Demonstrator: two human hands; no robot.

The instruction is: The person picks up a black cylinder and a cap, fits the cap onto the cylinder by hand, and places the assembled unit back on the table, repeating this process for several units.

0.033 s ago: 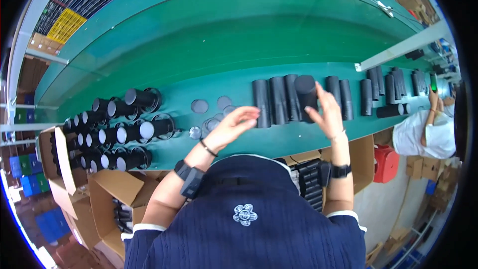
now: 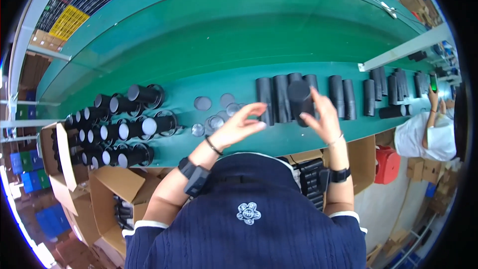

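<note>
My right hand [image 2: 326,118] grips a black cylindrical tube [image 2: 299,91] by its side, and the tube's round dark end faces up toward me. To its left, my left hand [image 2: 242,126] is empty, its thumb and fingers apart beside the nearest of several black tubes [image 2: 264,97] on the green bench. Left of that hand lie loose round discs, including a dark disc [image 2: 202,103] and a paler, clear-looking disc [image 2: 198,130]. Part of the held tube's lower side is hidden by my right fingers.
Rows of black cylinders with wider round bases [image 2: 159,125] fill the bench's left end. More tubes [image 2: 368,97] stand or lie to the right. Open cartons [image 2: 119,182] and a red stool [image 2: 387,164] are below the front edge. A co-worker in a white top [image 2: 423,137] is at far right.
My right hand has brought the held tube slightly left and nearer to me. My left hand has shifted a little right, toward the tube. The discs and standing rows look unchanged.
</note>
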